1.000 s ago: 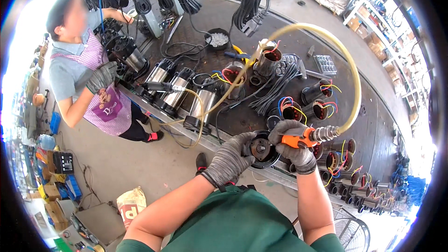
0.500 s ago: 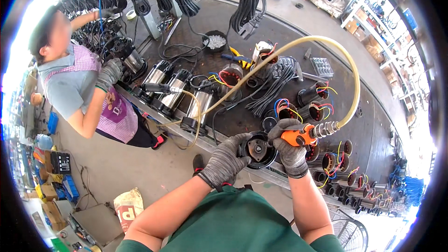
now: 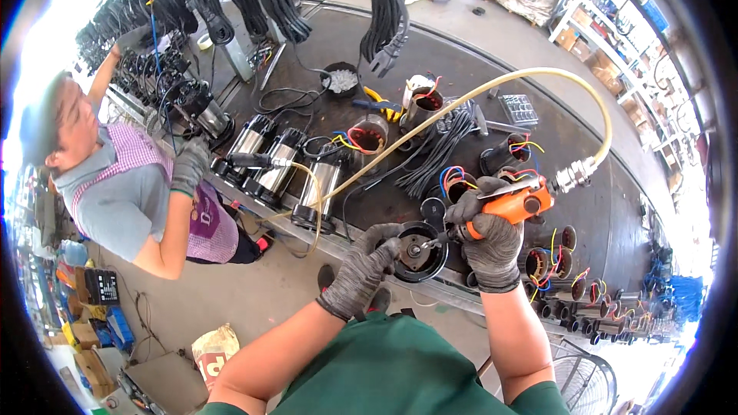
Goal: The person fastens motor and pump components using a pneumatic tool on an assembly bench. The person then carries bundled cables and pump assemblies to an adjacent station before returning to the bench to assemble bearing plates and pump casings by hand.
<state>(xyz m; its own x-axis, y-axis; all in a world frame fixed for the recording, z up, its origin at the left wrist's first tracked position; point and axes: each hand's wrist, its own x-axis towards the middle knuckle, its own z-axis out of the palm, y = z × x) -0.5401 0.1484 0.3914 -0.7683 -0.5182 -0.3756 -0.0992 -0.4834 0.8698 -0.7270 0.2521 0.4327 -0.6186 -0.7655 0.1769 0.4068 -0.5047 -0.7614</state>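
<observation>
In grey knit gloves, my left hand (image 3: 352,277) grips the rim of a round black motor end cover (image 3: 438,263) at the bench's near edge. A metal plate with a small central shaft shows inside the cover. My right hand (image 3: 493,257) is wrapped round an orange air screwdriver (image 3: 524,201), whose metal tip points left to the plate; whether it touches the plate I cannot tell. From the tool's metal coupling a yellowish air hose (image 3: 492,83) arches over the bench. A small round black part (image 3: 433,211) is just behind the cover.
Several silver motor bodies (image 3: 278,167) stand along the bench edge to the left, beside a person (image 3: 131,184) in gloves. Open motor housings (image 3: 507,152) with coloured wires fill the right. Black cable bundles (image 3: 384,11) hang overhead; a bowl (image 3: 338,81) of clear pieces sits behind.
The screwdriver has swung round, its tip now at the cover's middle, and its coupling and hose have shifted up and right. My left hand still grips the cover.
</observation>
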